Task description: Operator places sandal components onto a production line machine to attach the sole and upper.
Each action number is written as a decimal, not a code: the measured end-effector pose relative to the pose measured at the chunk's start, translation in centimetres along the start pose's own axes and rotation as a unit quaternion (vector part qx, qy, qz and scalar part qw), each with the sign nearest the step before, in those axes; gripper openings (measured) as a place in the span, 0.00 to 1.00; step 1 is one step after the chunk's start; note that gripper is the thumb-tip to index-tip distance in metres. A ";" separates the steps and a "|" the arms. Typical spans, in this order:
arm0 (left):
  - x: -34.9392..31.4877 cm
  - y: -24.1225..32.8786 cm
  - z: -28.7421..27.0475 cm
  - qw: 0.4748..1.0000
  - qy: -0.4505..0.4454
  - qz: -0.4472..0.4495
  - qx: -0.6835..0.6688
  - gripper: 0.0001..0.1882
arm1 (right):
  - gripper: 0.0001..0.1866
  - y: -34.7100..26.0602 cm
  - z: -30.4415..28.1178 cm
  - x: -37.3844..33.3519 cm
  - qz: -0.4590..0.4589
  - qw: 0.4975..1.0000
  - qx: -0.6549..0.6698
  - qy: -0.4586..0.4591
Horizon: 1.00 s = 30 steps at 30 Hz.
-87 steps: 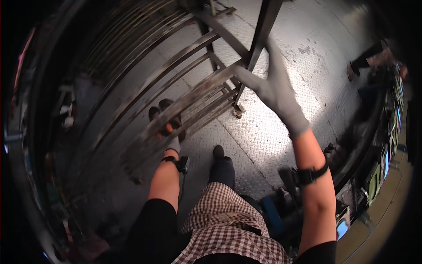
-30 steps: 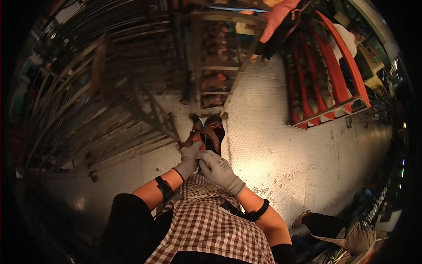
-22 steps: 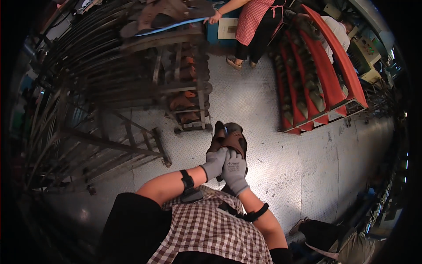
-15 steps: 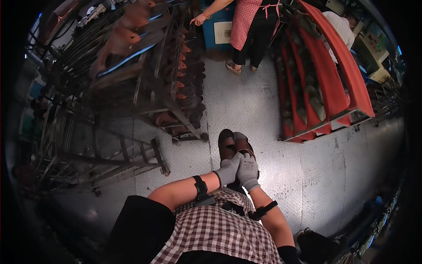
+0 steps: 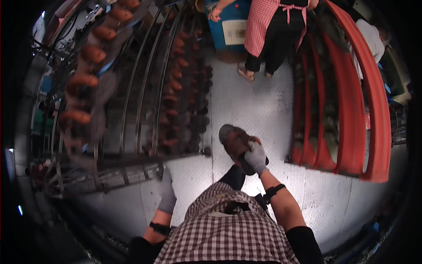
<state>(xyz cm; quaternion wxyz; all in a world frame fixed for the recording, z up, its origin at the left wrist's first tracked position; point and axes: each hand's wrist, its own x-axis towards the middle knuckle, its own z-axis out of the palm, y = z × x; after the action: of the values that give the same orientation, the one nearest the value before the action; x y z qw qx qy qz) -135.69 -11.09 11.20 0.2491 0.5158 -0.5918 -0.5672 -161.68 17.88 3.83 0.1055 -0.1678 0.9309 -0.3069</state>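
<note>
Both hands are gloved. Right of frame centre, the right hand [image 5: 256,157] is clamped on brown footwear [image 5: 237,144], likely light, soft above, stiffer below, best held at one end. The blurred left hand [image 5: 167,191] is near a rack [image 5: 160,88]; I cannot tell its grip.

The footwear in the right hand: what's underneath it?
Below the footwear, the metal floor shows around it, with a dark trouser leg by its lower edge. Whatever lies directly beneath is covered; the right hand hides part too.
</note>
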 end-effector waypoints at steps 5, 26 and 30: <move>1.6 8.7 3.9 0.997 0.016 -0.063 0.028 0.27 | 0.21 -0.4 0.3 11.5 0.002 0.998 -0.023 -0.064; 2.1 1.9 2.3 0.910 0.311 -0.274 -0.006 0.19 | 0.24 -7.7 14.6 42.1 -0.356 0.868 0.015 -0.346; 3.7 0.8 8.1 0.845 0.257 -0.424 -0.202 0.28 | 0.23 -5.0 15.1 40.3 -0.317 0.843 0.081 -0.427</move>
<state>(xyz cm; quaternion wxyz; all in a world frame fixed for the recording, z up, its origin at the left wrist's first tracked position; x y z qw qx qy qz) -144.38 -11.15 8.96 0.2262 0.7817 -0.1032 -0.5719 -193.07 -9.20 -8.77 0.4026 -0.5595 0.6614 -0.2956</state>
